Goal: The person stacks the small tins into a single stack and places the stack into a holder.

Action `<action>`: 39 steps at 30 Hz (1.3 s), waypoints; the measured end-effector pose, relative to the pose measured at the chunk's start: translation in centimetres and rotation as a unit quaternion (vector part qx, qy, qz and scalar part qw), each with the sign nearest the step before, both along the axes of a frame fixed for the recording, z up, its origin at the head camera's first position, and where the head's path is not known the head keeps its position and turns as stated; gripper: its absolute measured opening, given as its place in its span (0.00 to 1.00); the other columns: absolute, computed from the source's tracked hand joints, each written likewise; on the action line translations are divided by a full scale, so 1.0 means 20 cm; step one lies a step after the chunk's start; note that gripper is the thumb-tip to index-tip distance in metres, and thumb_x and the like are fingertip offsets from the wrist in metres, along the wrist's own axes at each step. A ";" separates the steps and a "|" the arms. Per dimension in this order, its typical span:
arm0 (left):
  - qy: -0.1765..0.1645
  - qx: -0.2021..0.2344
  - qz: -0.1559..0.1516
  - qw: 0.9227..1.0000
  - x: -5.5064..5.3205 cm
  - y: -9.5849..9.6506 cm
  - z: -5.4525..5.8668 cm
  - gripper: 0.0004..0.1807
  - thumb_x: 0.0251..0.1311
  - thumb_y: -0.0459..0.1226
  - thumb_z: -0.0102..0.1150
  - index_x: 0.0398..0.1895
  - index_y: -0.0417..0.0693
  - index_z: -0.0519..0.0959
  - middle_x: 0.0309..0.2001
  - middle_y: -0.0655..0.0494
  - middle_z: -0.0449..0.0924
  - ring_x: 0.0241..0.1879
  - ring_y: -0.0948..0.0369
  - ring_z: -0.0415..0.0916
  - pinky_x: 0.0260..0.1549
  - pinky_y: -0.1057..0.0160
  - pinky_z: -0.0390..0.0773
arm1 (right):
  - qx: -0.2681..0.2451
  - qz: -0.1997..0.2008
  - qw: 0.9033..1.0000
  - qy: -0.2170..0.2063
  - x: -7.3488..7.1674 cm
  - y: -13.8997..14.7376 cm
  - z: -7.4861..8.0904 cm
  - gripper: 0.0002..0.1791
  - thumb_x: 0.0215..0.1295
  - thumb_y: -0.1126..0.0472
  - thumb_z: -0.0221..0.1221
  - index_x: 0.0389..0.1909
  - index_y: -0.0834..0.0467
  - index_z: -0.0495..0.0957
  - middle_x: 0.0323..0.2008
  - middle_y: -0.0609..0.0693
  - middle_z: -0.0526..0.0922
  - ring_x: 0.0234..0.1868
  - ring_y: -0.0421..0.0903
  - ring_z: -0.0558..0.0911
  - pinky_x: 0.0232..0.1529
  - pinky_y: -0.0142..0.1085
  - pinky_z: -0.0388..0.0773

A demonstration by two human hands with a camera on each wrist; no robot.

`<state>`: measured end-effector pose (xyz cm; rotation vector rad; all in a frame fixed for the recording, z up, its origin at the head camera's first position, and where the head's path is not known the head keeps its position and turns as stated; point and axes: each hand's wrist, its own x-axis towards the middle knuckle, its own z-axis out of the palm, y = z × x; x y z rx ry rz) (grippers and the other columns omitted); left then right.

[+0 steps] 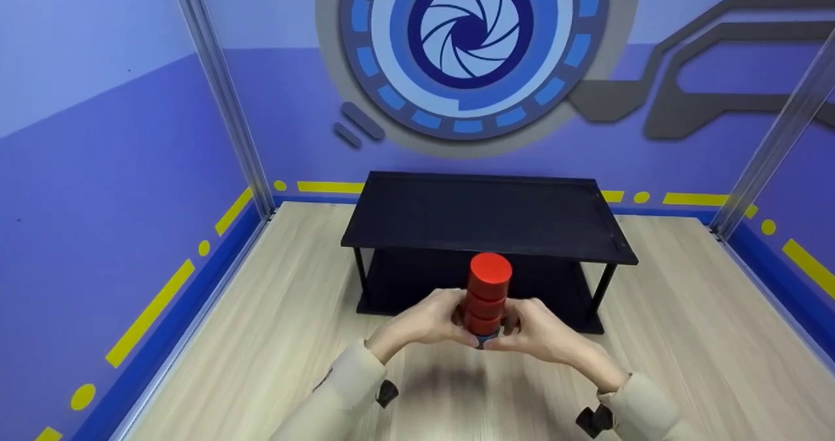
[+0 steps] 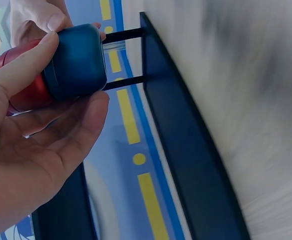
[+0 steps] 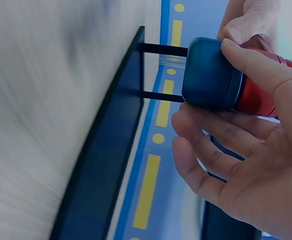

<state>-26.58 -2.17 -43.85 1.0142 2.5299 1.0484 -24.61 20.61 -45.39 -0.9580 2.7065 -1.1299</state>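
A red cylinder [image 1: 488, 289] with grooves round it stands roughly upright in front of the black shelf, raised above the tabletop. Its lower end is a dark blue rounded piece [image 2: 79, 62], also plain in the right wrist view as a glossy blue cap-like part [image 3: 211, 75]. My left hand [image 1: 434, 318] grips the lower part from the left, its thumb along the red and blue seam. From the opposite side my right hand [image 1: 538, 331] holds it likewise, thumb across the seam and fingers beneath. In the head view, the hands partly hide the blue end.
Behind the hands stands a two-level black shelf [image 1: 483, 212] on thin posts, set on a pale wood tabletop [image 1: 287, 323]. Purple-blue panels with yellow dashes form the walls [image 1: 280, 115], joined by metal corner posts [image 1: 222, 82].
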 end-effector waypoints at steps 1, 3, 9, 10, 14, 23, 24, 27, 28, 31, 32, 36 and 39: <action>0.000 0.001 -0.002 1.000 0.00 0.00 0.02 0.26 0.46 0.38 0.75 0.51 0.49 0.76 0.42 0.58 0.82 0.34 0.69 0.77 0.36 0.74 0.76 | 0.001 0.001 1.000 -0.002 0.00 0.00 0.02 0.19 0.54 0.48 0.69 0.45 0.47 0.79 0.30 0.44 0.82 0.26 0.38 0.78 0.27 0.29 0.76; 0.000 0.003 -0.007 1.000 -0.01 0.00 0.04 0.26 0.47 0.38 0.74 0.51 0.49 0.76 0.42 0.58 0.82 0.33 0.71 0.76 0.36 0.74 0.77 | 0.003 0.002 1.000 -0.007 -0.01 0.00 0.05 0.19 0.54 0.48 0.69 0.46 0.47 0.79 0.30 0.44 0.82 0.26 0.39 0.79 0.27 0.30 0.77; 0.014 0.006 -0.017 1.000 -0.04 -0.01 0.13 0.26 0.47 0.38 0.74 0.51 0.49 0.76 0.43 0.57 0.82 0.34 0.71 0.77 0.37 0.73 0.77 | 0.007 0.003 1.000 0.009 -0.03 0.00 0.15 0.20 0.53 0.49 0.70 0.46 0.49 0.79 0.30 0.43 0.83 0.26 0.39 0.80 0.27 0.30 0.78; 0.016 0.006 -0.018 1.000 -0.05 -0.01 0.15 0.26 0.47 0.38 0.74 0.51 0.49 0.76 0.43 0.57 0.83 0.34 0.71 0.77 0.37 0.73 0.77 | 0.009 0.003 1.000 0.015 -0.04 0.00 0.16 0.20 0.53 0.49 0.70 0.46 0.49 0.79 0.29 0.44 0.83 0.26 0.38 0.80 0.27 0.30 0.78; 0.012 0.008 -0.021 1.000 -0.06 -0.02 0.21 0.26 0.47 0.39 0.74 0.51 0.49 0.76 0.44 0.57 0.83 0.34 0.70 0.78 0.37 0.72 0.78 | 0.008 0.008 1.000 0.024 -0.05 -0.01 0.21 0.19 0.53 0.49 0.70 0.45 0.49 0.79 0.29 0.45 0.83 0.26 0.36 0.79 0.28 0.30 0.78; 0.004 0.003 -0.019 1.000 -0.09 -0.05 0.32 0.28 0.47 0.39 0.75 0.53 0.49 0.76 0.46 0.56 0.83 0.37 0.68 0.79 0.41 0.70 0.78 | 0.015 0.012 0.999 0.025 -0.07 -0.03 0.33 0.21 0.53 0.47 0.69 0.48 0.47 0.79 0.30 0.43 0.84 0.27 0.40 0.81 0.28 0.31 0.78; 0.005 0.004 -0.018 1.000 -0.09 -0.05 0.33 0.28 0.46 0.38 0.75 0.53 0.48 0.76 0.46 0.56 0.83 0.37 0.68 0.79 0.41 0.70 0.78 | 0.016 0.011 0.999 0.027 -0.08 -0.03 0.35 0.22 0.53 0.47 0.70 0.48 0.47 0.79 0.30 0.43 0.84 0.27 0.41 0.81 0.28 0.31 0.78; 0.009 0.004 -0.016 1.000 -0.11 -0.05 0.36 0.27 0.46 0.38 0.75 0.52 0.47 0.77 0.46 0.55 0.83 0.38 0.67 0.79 0.41 0.69 0.78 | 0.020 0.005 0.999 0.033 -0.09 -0.03 0.39 0.23 0.51 0.47 0.70 0.48 0.47 0.79 0.30 0.43 0.84 0.27 0.40 0.81 0.28 0.31 0.78; 0.011 0.004 -0.015 1.000 -0.11 -0.05 0.37 0.28 0.46 0.39 0.75 0.53 0.47 0.77 0.46 0.55 0.83 0.38 0.66 0.80 0.42 0.69 0.78 | 0.022 0.003 0.999 0.036 -0.09 -0.03 0.40 0.23 0.51 0.46 0.71 0.48 0.47 0.80 0.30 0.43 0.84 0.27 0.40 0.81 0.28 0.31 0.78; 0.019 0.005 -0.014 1.000 -0.13 -0.05 0.40 0.28 0.47 0.39 0.75 0.53 0.47 0.77 0.46 0.54 0.84 0.38 0.65 0.80 0.42 0.68 0.79 | 0.024 -0.001 0.999 0.042 -0.11 -0.03 0.43 0.24 0.50 0.47 0.71 0.49 0.48 0.80 0.31 0.43 0.85 0.28 0.40 0.81 0.29 0.31 0.78; 0.020 0.006 -0.014 1.000 -0.13 -0.05 0.41 0.28 0.47 0.39 0.74 0.54 0.47 0.77 0.46 0.54 0.84 0.38 0.65 0.80 0.42 0.68 0.79 | 0.025 -0.003 0.999 0.044 -0.11 -0.03 0.44 0.24 0.50 0.47 0.71 0.48 0.48 0.80 0.30 0.43 0.85 0.27 0.40 0.81 0.29 0.31 0.78; 0.023 0.013 -0.017 1.000 -0.15 -0.05 0.45 0.28 0.49 0.39 0.73 0.55 0.47 0.76 0.46 0.54 0.84 0.39 0.64 0.80 0.42 0.68 0.79 | 0.027 -0.008 0.998 0.049 -0.14 -0.03 0.48 0.24 0.50 0.47 0.71 0.48 0.49 0.80 0.29 0.44 0.84 0.27 0.40 0.80 0.28 0.31 0.77; 0.023 0.026 -0.018 0.999 -0.17 -0.04 0.47 0.28 0.50 0.38 0.72 0.56 0.47 0.75 0.46 0.53 0.84 0.40 0.64 0.81 0.43 0.68 0.80 | 0.029 -0.015 0.998 0.049 -0.16 -0.03 0.51 0.24 0.50 0.48 0.72 0.49 0.49 0.80 0.30 0.44 0.85 0.27 0.40 0.80 0.29 0.31 0.77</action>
